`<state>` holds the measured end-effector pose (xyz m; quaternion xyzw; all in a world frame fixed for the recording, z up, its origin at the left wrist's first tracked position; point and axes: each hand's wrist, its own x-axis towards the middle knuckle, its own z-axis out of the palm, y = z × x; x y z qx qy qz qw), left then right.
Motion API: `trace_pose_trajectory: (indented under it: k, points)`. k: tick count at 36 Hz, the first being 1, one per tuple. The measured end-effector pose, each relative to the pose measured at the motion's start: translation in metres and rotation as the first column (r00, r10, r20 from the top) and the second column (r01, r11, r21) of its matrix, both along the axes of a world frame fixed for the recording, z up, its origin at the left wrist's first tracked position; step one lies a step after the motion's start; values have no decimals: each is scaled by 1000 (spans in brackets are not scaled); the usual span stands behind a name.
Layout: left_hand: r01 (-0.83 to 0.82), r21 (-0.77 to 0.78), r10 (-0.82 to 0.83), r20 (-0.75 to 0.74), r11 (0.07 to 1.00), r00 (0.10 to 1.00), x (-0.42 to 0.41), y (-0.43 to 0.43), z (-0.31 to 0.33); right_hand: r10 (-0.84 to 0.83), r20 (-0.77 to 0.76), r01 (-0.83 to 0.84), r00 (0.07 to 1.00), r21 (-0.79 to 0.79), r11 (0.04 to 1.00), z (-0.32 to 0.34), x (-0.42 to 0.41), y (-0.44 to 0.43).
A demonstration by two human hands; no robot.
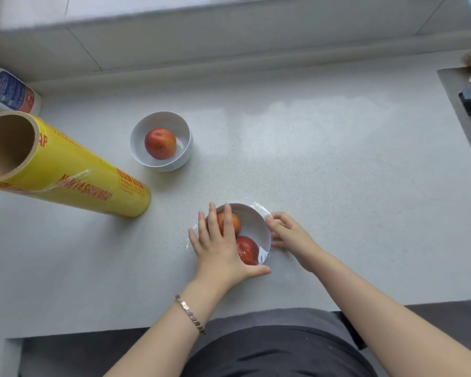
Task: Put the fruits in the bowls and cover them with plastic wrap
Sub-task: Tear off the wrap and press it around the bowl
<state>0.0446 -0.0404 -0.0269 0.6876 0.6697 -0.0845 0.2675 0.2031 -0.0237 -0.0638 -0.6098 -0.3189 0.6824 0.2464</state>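
We are working at the counter (310, 159), and we are taking the near bowl (259, 221) as our landmark. Up and to the left of it, well apart, the yellow roll (74, 170) is standing on end with a loose flap of film hanging off its side, probably parked there so both hands are free for smoothing. Between the roll and the wall, up-left of the near bowl, the far bowl (161, 144) is waiting uncovered with one red fruit (160, 143) inside; we judge it comes next.

The near bowl is holding two red fruits (247, 250) under clear wrap (261, 208), which is bunching at the rim on the far-right side and glinting over the fruit.

Our left hand (218, 246) is lying flat across the bowl's top, fingers spread, pressing the wrap down so it is not lifting. Our right hand (286, 234) is cupping the bowl's right wall, fingertips pressing film against it, seemingly to make it cling.
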Motion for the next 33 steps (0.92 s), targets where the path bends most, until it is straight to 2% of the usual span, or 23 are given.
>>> trace_pose_trajectory:
  k: [4,6,9,13,24,28,33]
  points:
    - [299,-32,-300,-35,954,953,-12,17,4,-65,-12,65,998,46,997,0,-2,0]
    - [362,-54,-364,-40,931,930,-14,22,3,-124,28,120,992,119,986,0,-5,-3]
    - [355,-60,-358,-39,933,933,-12,22,0,-223,88,200,971,220,955,3,-11,-8]
    - [326,-72,-330,-60,943,942,-8,21,0,-304,120,272,945,231,934,5,-20,-11]
    - [295,-92,-301,-67,951,951,-8,21,1,-286,362,136,888,387,912,11,-6,-16]
    - [290,-97,-296,-63,952,953,-8,21,1,-232,450,57,862,370,927,3,3,-12]
    - [247,-87,-253,-67,965,965,-4,20,0,-118,506,-13,854,248,969,-9,-5,-4]
